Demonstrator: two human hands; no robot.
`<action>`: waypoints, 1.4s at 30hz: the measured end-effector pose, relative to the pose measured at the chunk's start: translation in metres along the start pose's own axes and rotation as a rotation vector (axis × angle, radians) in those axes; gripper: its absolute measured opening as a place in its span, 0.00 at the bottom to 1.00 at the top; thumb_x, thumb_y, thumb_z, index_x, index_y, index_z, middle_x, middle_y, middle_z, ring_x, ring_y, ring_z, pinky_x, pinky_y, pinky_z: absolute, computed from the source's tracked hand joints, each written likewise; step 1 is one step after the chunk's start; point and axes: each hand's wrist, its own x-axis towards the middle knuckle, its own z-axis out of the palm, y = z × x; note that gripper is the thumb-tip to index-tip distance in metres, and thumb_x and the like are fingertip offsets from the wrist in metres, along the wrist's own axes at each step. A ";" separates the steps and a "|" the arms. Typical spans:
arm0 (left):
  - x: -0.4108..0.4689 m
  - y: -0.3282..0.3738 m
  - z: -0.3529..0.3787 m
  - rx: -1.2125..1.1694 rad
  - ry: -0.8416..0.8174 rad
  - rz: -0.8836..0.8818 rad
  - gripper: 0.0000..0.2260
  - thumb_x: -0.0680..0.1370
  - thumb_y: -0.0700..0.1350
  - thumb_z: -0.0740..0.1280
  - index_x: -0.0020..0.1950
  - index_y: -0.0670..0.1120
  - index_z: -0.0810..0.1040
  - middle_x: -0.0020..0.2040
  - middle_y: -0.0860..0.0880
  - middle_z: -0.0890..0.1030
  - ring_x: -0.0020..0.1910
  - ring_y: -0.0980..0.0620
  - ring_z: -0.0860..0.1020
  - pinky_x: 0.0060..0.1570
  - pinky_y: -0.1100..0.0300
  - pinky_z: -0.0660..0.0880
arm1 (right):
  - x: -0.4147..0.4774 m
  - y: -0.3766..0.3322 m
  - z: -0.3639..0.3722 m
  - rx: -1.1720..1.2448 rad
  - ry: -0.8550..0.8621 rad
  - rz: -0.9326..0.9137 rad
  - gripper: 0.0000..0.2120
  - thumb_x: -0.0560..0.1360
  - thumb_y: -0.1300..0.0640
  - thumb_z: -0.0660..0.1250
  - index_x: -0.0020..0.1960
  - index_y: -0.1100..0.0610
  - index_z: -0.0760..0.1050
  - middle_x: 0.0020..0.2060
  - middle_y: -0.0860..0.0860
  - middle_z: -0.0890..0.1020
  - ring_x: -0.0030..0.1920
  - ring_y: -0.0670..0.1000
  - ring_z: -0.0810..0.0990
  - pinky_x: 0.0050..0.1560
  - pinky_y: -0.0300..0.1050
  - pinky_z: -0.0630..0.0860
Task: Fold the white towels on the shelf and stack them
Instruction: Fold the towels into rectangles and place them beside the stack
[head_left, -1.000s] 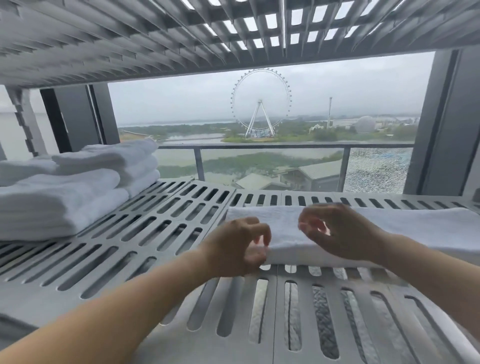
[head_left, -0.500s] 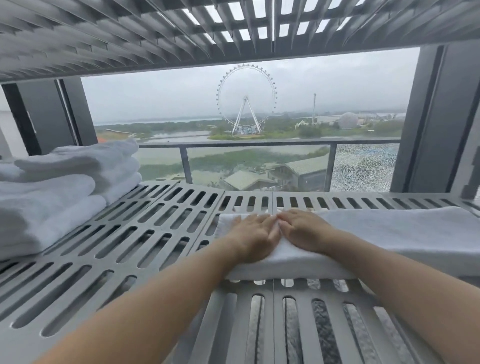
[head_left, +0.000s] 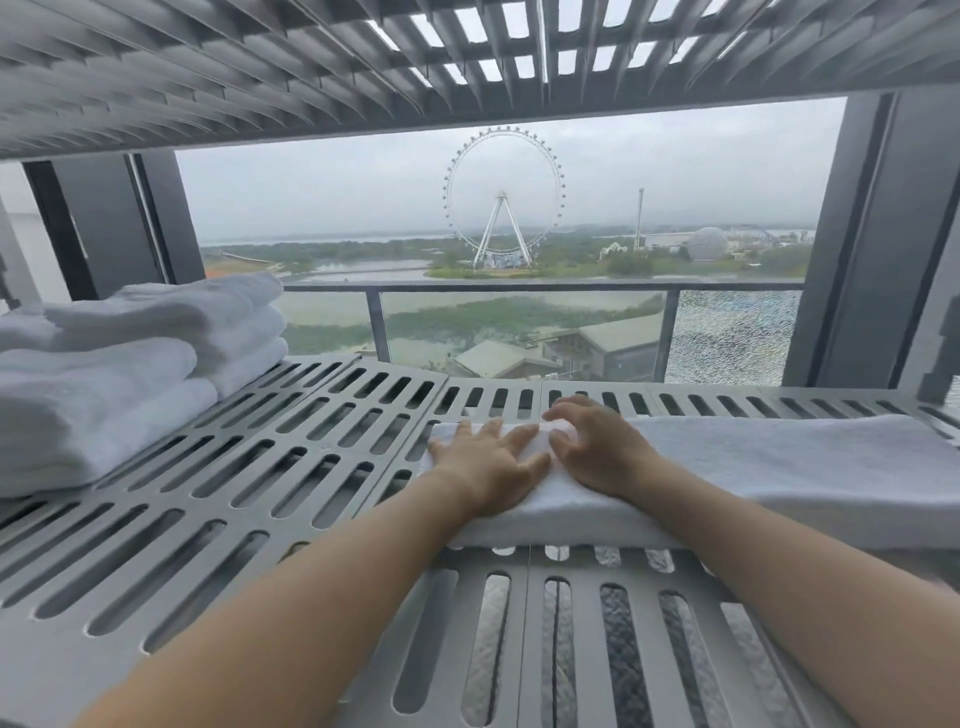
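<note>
A long white towel (head_left: 779, 473), folded lengthwise into a strip, lies across the grey slotted shelf (head_left: 291, 467) from the middle to the right edge. My left hand (head_left: 488, 462) lies flat on the strip's left end with fingers spread. Beside it, my right hand (head_left: 597, 447) rests on the same end, its fingers bent over the towel's far edge; whether it pinches the cloth I cannot tell. Folded white towels (head_left: 119, 374) are piled in two stacks at the left of the shelf.
Another slotted shelf (head_left: 311, 67) hangs close overhead. Behind the shelf is a window with a balcony railing (head_left: 519, 288). Grey window posts (head_left: 872, 234) stand at the right and left.
Both hands came down from above the towel onto its left end. Since half a second ago the left fingers have spread and the right fingers have curled at the far edge.
</note>
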 end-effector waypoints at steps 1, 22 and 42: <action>-0.001 0.000 0.000 -0.004 -0.002 0.001 0.27 0.74 0.67 0.44 0.73 0.64 0.50 0.77 0.53 0.52 0.74 0.43 0.51 0.67 0.34 0.51 | -0.003 -0.002 -0.002 0.021 0.094 -0.020 0.15 0.74 0.58 0.60 0.60 0.57 0.73 0.61 0.52 0.74 0.58 0.51 0.74 0.58 0.43 0.68; -0.011 0.096 -0.004 -0.023 -0.160 0.367 0.33 0.71 0.71 0.41 0.74 0.61 0.44 0.76 0.56 0.43 0.74 0.55 0.41 0.71 0.42 0.41 | -0.089 0.068 -0.098 -0.234 -0.503 0.187 0.28 0.78 0.39 0.43 0.75 0.47 0.44 0.76 0.48 0.45 0.75 0.50 0.42 0.72 0.62 0.42; -0.046 0.164 -0.003 -0.091 0.405 0.380 0.10 0.71 0.57 0.69 0.49 0.55 0.77 0.45 0.58 0.77 0.39 0.57 0.77 0.40 0.59 0.77 | -0.160 0.137 -0.137 -0.115 -0.015 -0.230 0.17 0.78 0.49 0.60 0.64 0.52 0.73 0.63 0.48 0.76 0.64 0.47 0.73 0.63 0.47 0.71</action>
